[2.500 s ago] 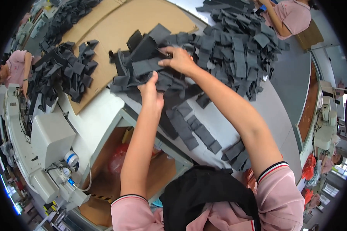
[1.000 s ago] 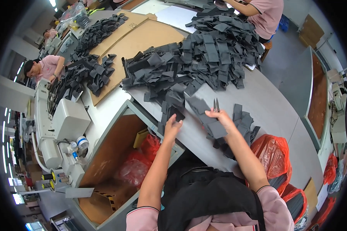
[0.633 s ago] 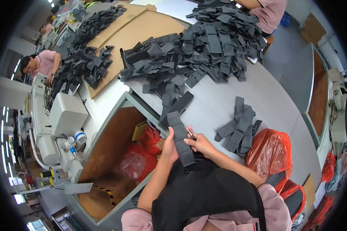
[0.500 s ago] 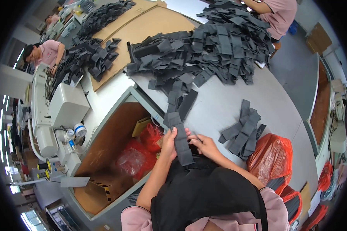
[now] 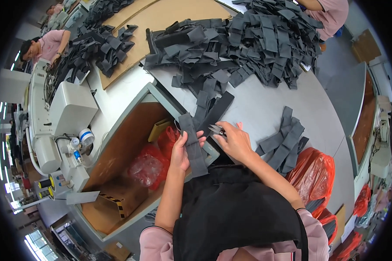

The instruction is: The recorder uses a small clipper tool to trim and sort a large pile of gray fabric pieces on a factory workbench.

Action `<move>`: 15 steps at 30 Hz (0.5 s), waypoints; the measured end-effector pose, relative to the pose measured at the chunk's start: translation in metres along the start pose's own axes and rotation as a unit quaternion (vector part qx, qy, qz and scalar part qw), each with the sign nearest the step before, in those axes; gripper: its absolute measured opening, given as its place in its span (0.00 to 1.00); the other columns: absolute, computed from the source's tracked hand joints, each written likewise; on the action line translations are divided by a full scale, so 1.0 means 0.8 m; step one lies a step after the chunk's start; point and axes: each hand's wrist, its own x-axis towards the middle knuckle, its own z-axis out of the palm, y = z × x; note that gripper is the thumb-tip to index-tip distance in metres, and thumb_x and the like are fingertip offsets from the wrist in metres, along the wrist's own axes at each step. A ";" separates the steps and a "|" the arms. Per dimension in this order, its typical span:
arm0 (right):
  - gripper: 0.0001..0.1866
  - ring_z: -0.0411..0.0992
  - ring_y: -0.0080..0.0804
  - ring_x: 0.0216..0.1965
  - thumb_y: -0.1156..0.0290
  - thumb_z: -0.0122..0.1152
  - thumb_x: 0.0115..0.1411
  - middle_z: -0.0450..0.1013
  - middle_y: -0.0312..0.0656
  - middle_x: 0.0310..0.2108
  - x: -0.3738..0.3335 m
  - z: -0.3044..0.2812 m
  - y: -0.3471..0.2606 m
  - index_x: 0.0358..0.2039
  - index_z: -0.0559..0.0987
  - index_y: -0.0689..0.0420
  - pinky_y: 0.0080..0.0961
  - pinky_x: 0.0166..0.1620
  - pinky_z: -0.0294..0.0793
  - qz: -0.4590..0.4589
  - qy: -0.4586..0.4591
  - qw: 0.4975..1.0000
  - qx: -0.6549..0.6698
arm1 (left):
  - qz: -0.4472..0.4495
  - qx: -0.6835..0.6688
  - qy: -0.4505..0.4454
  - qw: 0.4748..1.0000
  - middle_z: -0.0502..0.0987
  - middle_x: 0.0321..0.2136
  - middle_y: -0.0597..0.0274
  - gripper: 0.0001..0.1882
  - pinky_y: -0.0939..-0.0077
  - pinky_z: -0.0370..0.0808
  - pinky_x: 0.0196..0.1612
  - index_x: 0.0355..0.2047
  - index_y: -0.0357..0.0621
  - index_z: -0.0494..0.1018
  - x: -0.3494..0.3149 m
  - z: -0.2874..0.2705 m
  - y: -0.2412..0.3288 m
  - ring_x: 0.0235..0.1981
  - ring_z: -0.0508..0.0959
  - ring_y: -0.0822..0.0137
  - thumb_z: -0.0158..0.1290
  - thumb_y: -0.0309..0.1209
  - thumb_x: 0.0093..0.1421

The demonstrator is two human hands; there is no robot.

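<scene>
My left hand (image 5: 183,151) grips a dark grey fabric strip (image 5: 193,145), its thumb on top and its fingers behind. The strip hangs over the table's near edge. In my right hand (image 5: 237,141) is a small pair of thread snips (image 5: 217,130), blades pointing left toward the strip but apart from it. Just beyond my hands, a dark strip (image 5: 220,108) lies across the near end of a chain of similar pieces. That chain reaches back to a large heap of grey fabric strips (image 5: 265,43). A smaller pile of strips (image 5: 285,141) lies to the right.
Left of me is an open wooden compartment (image 5: 117,143) with red plastic bags (image 5: 150,167) inside. A white sewing machine (image 5: 72,108) stands beyond it. A red plastic bag (image 5: 311,174) covers something at the right. Two co-workers in pink shirts (image 5: 52,43) (image 5: 331,15) are at the far sides.
My right hand has moved right, away from the strip, bringing the snips into clear view. My left hand has shifted slightly left with the strip, its fingers now showing behind it.
</scene>
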 end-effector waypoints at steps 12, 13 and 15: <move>0.12 0.73 0.42 0.25 0.69 0.60 0.49 0.71 0.40 0.22 0.024 0.039 0.001 0.35 0.73 0.54 0.36 0.31 0.70 -0.108 -0.043 0.989 -0.095 | 0.060 0.081 0.013 0.995 0.73 0.44 0.48 0.19 0.65 0.77 0.40 0.47 0.38 0.64 -0.026 0.024 0.001 0.38 0.77 0.59 0.40 0.40 0.64; 0.11 0.73 0.42 0.25 0.68 0.60 0.50 0.72 0.40 0.22 0.026 0.042 0.003 0.35 0.73 0.54 0.36 0.31 0.70 -0.100 -0.053 0.987 -0.116 | 0.054 0.078 0.008 0.995 0.73 0.44 0.49 0.19 0.65 0.77 0.40 0.47 0.38 0.64 -0.027 0.026 0.000 0.38 0.77 0.59 0.40 0.40 0.64; 0.11 0.73 0.41 0.25 0.68 0.60 0.50 0.72 0.40 0.22 0.025 0.045 0.006 0.34 0.74 0.54 0.35 0.31 0.70 -0.092 -0.062 0.984 -0.138 | 0.053 0.067 0.007 0.996 0.73 0.43 0.47 0.18 0.65 0.76 0.41 0.48 0.38 0.63 -0.028 0.029 0.001 0.39 0.77 0.57 0.41 0.39 0.64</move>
